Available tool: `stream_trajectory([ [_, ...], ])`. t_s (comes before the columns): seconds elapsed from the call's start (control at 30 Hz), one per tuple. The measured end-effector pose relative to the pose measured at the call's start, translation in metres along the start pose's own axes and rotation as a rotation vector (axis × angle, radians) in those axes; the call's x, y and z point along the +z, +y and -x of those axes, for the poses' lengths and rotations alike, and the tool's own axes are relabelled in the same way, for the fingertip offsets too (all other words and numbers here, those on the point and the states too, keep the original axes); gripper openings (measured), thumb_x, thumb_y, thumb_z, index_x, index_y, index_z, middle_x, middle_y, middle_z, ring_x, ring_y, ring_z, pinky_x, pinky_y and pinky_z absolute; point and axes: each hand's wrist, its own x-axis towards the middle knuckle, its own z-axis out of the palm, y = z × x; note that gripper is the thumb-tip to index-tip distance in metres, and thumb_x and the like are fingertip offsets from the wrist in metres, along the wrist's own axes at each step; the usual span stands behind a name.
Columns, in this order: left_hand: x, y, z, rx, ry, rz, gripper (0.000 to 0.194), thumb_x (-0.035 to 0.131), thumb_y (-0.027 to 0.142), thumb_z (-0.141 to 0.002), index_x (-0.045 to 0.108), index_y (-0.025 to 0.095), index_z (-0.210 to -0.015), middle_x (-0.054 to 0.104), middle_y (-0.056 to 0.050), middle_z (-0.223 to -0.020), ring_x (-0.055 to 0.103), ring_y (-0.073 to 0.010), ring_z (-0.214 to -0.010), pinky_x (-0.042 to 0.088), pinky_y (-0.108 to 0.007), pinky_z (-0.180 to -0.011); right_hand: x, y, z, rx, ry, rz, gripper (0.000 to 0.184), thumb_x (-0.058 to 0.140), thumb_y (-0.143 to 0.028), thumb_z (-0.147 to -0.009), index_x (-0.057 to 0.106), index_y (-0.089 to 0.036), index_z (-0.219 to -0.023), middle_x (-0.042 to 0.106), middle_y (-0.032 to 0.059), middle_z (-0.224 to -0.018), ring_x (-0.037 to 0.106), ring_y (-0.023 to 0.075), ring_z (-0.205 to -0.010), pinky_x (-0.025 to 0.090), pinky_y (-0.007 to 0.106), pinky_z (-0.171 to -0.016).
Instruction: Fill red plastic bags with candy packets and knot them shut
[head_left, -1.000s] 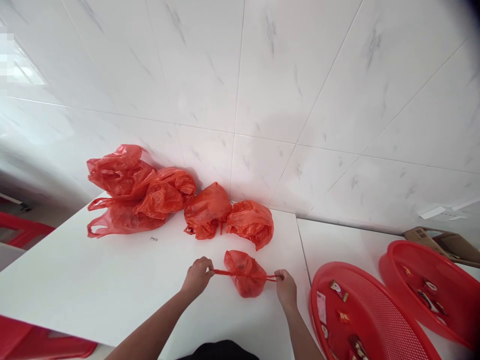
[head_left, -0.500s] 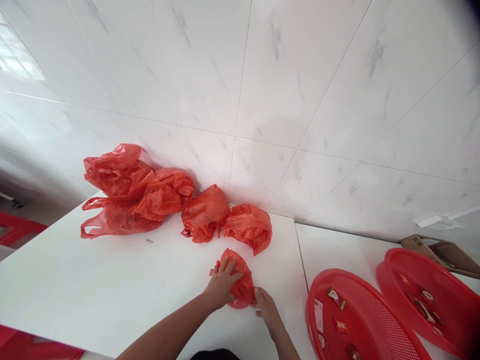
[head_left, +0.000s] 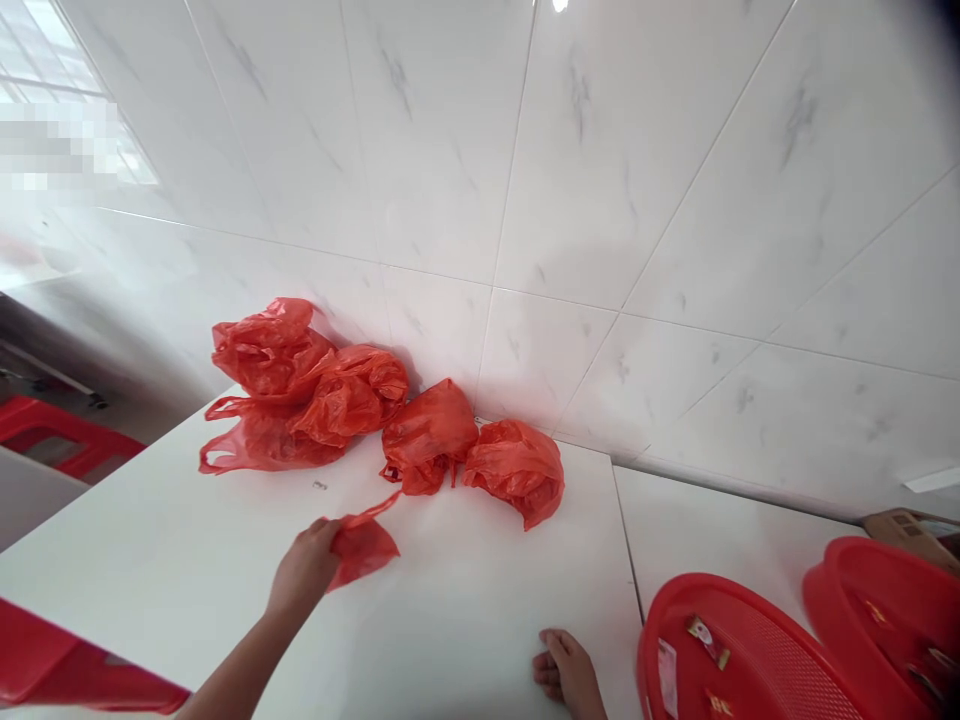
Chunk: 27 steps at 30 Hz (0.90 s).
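My left hand grips a small tied red plastic bag and holds it just above the white table, left of centre. One handle strip of the bag trails up toward the bags behind. My right hand rests on the table near the front edge with its fingers curled and nothing visible in them. Several filled red plastic bags lie in a row against the tiled wall, the nearest a short way beyond the held bag.
Two red mesh trays with small wrapped packets sit at the right, a cardboard box behind them. A red plastic stool stands at the far left, and a red edge shows at the lower left. A seam divides two tabletops.
Both hands pulled the bag's handles apart, then pressed on it. Now my left hand has carried the bag to the left and my right hand has let go and dropped to the table.
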Motion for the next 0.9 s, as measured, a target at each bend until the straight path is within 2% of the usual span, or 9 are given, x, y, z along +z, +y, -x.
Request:
stream_trajectory([
  [0.1, -0.009, -0.01, 0.0, -0.131, 0.125, -0.051, 0.045, 0.043, 0.019, -0.081, 0.051, 0.019, -0.125, 0.043, -0.017, -0.137, 0.035, -0.0379, -0.129, 0.036, -0.053, -0.096, 0.0, -0.003, -0.002, 0.001, 0.003, 0.016, 0.036, 0.063, -0.054, -0.06, 0.056, -0.021, -0.071, 0.063, 0.003, -0.056, 0.058, 0.0143, -0.046, 0.034, 0.021, -0.04],
  [0.17, -0.006, -0.001, -0.003, -0.098, 0.187, -0.038, 0.045, 0.047, 0.023, -0.081, 0.049, 0.017, -0.126, 0.034, -0.019, -0.143, 0.022, -0.04, -0.136, 0.028, -0.059, -0.101, 0.0, -0.004, -0.003, 0.007, 0.005, 0.027, 0.034, 0.063, -0.053, -0.06, 0.056, -0.021, -0.071, 0.063, 0.0033, -0.056, 0.058, 0.0148, -0.046, 0.034, 0.021, -0.04],
  [0.27, 0.005, 0.034, -0.013, 0.139, 0.158, 0.06, 0.04, 0.051, 0.02, -0.081, 0.052, 0.016, -0.121, 0.036, -0.019, -0.142, 0.025, -0.0364, -0.136, 0.028, -0.055, -0.105, 0.0, -0.003, -0.002, 0.011, 0.013, 0.044, 0.032, 0.061, -0.052, -0.061, 0.056, -0.022, -0.07, 0.063, 0.0033, -0.055, 0.057, 0.0147, -0.045, 0.034, 0.022, -0.04],
  [0.4, 0.024, 0.099, -0.032, 0.415, 0.028, 0.167, 0.045, 0.059, 0.016, -0.075, 0.055, 0.024, -0.119, 0.04, -0.009, -0.144, 0.032, -0.0288, -0.135, 0.034, -0.044, -0.106, 0.012, -0.015, 0.006, -0.038, 0.034, 0.077, 0.03, 0.06, -0.05, -0.061, 0.052, -0.021, -0.064, 0.06, 0.0025, -0.053, 0.054, 0.0132, -0.044, 0.03, 0.021, -0.04],
  [0.53, 0.037, 0.161, -0.048, 0.599, -0.065, 0.26, 0.039, 0.06, 0.01, -0.07, 0.061, 0.025, -0.105, 0.041, -0.004, -0.145, 0.028, -0.0286, -0.137, 0.031, -0.046, -0.109, 0.039, -0.059, 0.014, -0.193, -0.018, 0.077, 0.027, 0.063, -0.045, -0.065, 0.059, -0.02, -0.074, 0.064, 0.0023, -0.066, 0.058, 0.0138, -0.056, 0.035, 0.022, -0.045],
  [0.63, 0.044, 0.196, -0.054, 0.634, -0.08, 0.317, 0.041, 0.052, 0.003, -0.069, 0.06, 0.022, -0.104, 0.043, -0.006, -0.144, 0.029, -0.0274, -0.137, 0.029, -0.049, -0.11, 0.06, -0.103, 0.012, -0.29, -0.065, 0.026, 0.04, 0.064, -0.043, -0.068, 0.057, -0.023, -0.101, 0.066, 0.0014, -0.083, 0.064, 0.0158, -0.069, 0.043, 0.024, -0.054],
  [0.77, 0.049, 0.224, -0.056, 0.621, -0.089, 0.389, 0.055, 0.041, 0.0, -0.072, 0.049, 0.018, -0.124, 0.038, -0.01, -0.147, 0.031, -0.0254, -0.137, 0.032, -0.048, -0.107, 0.079, -0.153, -0.005, -0.292, -0.042, -0.068, 0.071, 0.059, -0.053, -0.073, 0.03, -0.028, -0.133, 0.066, 0.003, -0.092, 0.066, 0.0166, -0.068, 0.047, 0.028, -0.057],
  [0.83, 0.049, 0.231, -0.057, 0.618, -0.114, 0.419, 0.062, 0.038, 0.0, -0.073, 0.043, 0.018, -0.133, 0.032, -0.011, -0.15, 0.031, -0.0262, -0.136, 0.035, -0.046, -0.105, 0.086, -0.169, -0.016, -0.266, -0.03, -0.12, 0.075, 0.055, -0.06, -0.075, 0.024, -0.028, -0.136, 0.066, 0.0042, -0.091, 0.065, 0.0167, -0.063, 0.048, 0.03, -0.056],
  [0.9, 0.048, 0.235, -0.058, 0.623, -0.164, 0.439, 0.068, 0.039, 0.001, -0.073, 0.038, 0.021, -0.138, 0.026, -0.008, -0.154, 0.034, -0.0273, -0.135, 0.042, -0.042, -0.1, 0.091, -0.18, -0.026, -0.256, -0.039, -0.172, 0.07, 0.052, -0.063, -0.076, 0.029, -0.028, -0.132, 0.066, 0.0037, -0.087, 0.065, 0.0163, -0.061, 0.049, 0.031, -0.056],
])
